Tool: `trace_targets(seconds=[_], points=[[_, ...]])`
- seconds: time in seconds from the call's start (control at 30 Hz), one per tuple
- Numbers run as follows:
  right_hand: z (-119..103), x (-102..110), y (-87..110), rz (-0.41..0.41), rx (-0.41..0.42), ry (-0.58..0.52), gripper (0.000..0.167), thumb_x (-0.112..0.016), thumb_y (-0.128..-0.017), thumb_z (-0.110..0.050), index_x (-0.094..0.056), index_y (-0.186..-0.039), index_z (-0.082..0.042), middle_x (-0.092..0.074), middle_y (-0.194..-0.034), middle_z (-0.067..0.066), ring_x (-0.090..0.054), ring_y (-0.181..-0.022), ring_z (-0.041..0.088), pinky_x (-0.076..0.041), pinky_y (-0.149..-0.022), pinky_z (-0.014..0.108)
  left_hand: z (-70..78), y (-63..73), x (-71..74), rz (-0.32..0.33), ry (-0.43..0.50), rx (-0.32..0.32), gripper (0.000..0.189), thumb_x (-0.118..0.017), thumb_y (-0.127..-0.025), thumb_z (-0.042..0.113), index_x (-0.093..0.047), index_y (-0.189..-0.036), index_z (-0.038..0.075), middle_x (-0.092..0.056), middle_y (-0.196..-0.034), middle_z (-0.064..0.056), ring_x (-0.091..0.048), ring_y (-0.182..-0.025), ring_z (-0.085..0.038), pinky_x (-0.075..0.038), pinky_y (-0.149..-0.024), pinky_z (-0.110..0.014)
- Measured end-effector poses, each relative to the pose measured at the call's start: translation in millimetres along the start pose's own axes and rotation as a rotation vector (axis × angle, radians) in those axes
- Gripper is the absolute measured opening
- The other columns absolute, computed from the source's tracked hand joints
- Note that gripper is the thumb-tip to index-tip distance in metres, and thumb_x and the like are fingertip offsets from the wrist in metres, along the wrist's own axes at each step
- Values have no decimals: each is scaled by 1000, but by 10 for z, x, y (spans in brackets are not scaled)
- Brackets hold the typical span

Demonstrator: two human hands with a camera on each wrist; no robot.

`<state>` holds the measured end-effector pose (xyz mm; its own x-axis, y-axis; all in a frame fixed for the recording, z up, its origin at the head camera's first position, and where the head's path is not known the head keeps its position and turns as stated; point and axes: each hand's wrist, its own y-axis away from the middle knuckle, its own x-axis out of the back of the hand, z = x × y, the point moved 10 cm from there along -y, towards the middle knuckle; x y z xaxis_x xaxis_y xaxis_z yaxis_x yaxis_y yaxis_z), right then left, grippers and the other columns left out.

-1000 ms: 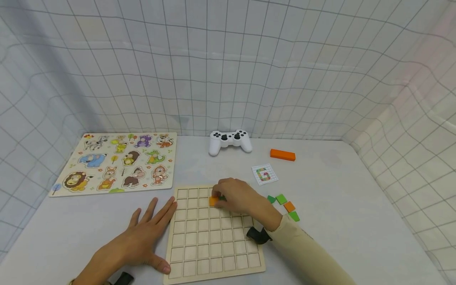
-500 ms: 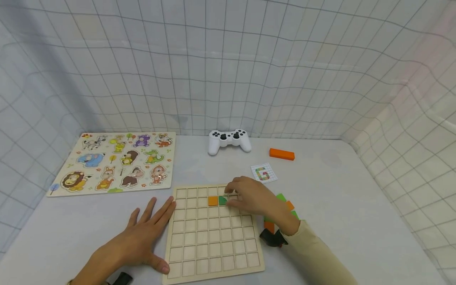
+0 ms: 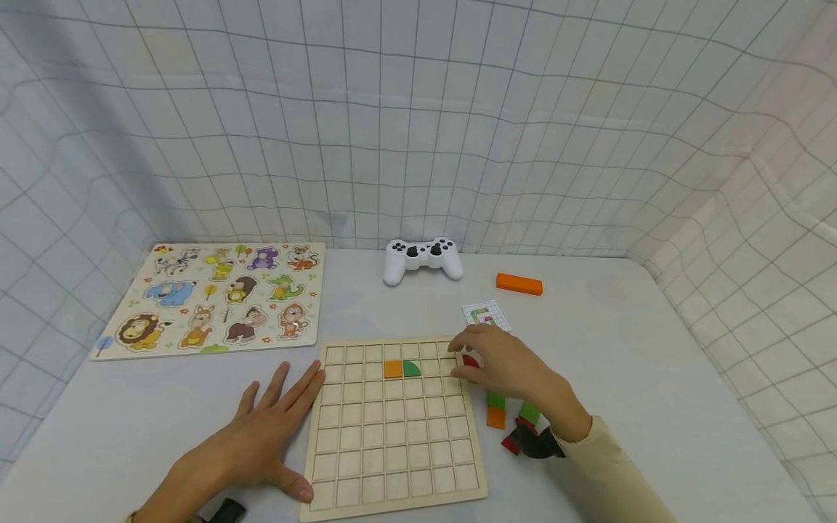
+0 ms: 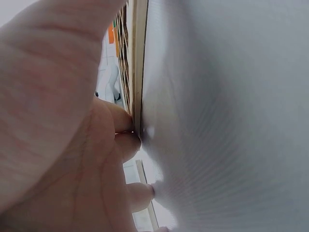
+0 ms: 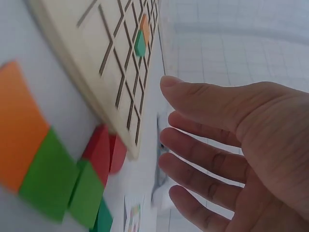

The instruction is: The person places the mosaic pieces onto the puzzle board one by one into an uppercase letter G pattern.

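Note:
A wooden grid board lies in the middle of the table in the head view. An orange square tile and a green quarter-round tile sit side by side in its second row. My left hand rests spread on the table, its fingertips and thumb against the board's left edge. My right hand is over the board's upper right corner, fingers loosely bent with nothing between them. Red tiles lie beside that corner, one showing between thumb and fingers in the head view.
Right of the board lie green tiles, an orange tile and more pieces, partly hidden by the right wrist. Behind are a pattern card, an orange block, a white game controller and an animal puzzle.
My right hand has let go of the tiles on the board and moved right to the board's edge, uncovering the orange and green tiles. My left hand stays in place.

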<state>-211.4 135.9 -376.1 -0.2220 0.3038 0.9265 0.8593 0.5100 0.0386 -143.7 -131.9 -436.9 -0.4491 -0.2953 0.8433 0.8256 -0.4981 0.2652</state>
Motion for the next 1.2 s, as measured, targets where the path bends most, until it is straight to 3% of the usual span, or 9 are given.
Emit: trace_targets(seconds=[0.6,0.8,1.2], points=[[933,107,405,-38,-176,-103,37,-81,-84,-24,-69,-117,-12,-67,-113,1,-59,-105,22,-55,-89,40,18,24,22,-1,7,-2,151,-79,-45,75,-8,-163,13,-2,-170,-11,7,-149,-55,0,-107,-81],[1041,93,426,-56,-179,-160,39,-82,-83,-24,-69,-117,-10,-67,-113,2,-59,-104,23,-54,-91,44,18,25,23,1,-2,2,151,-79,-44,76,-9,-162,12,-2,-170,-11,7,-149,-55,0,-107,-81],[1088,45,407,-49,-193,-162,35,-83,-82,-24,-70,-113,-13,-64,-113,2,-57,-103,22,-54,-91,42,10,20,26,3,10,-8,151,-79,-45,75,-8,-162,13,-2,-170,-11,7,-150,-55,1,-107,-81]])
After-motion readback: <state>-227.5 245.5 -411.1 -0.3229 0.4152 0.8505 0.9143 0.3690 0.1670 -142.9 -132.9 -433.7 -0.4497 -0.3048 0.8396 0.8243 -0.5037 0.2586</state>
